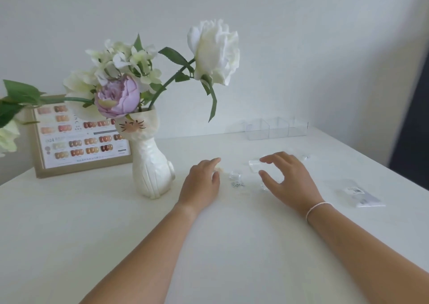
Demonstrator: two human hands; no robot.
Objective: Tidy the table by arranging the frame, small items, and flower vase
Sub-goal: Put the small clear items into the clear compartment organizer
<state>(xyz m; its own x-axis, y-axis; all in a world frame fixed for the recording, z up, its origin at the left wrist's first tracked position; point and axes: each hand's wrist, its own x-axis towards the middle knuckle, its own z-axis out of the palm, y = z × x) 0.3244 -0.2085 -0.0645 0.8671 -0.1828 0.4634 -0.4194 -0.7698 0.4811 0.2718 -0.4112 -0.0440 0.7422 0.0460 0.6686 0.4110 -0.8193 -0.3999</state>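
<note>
Vase (152, 164) stands left of both spread hands, bare tabletop (69, 234) nearer

cat-shaped white vase (152, 164) with flowers left of both hands, framed nail chart (81, 138) behind it, left hand (200, 181) and right hand (286, 177) spread empty over tiny clear bits (236, 179)

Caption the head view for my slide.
Both bare hands, left and right, reach for small clear items beside white cat-shaped vase.
</note>
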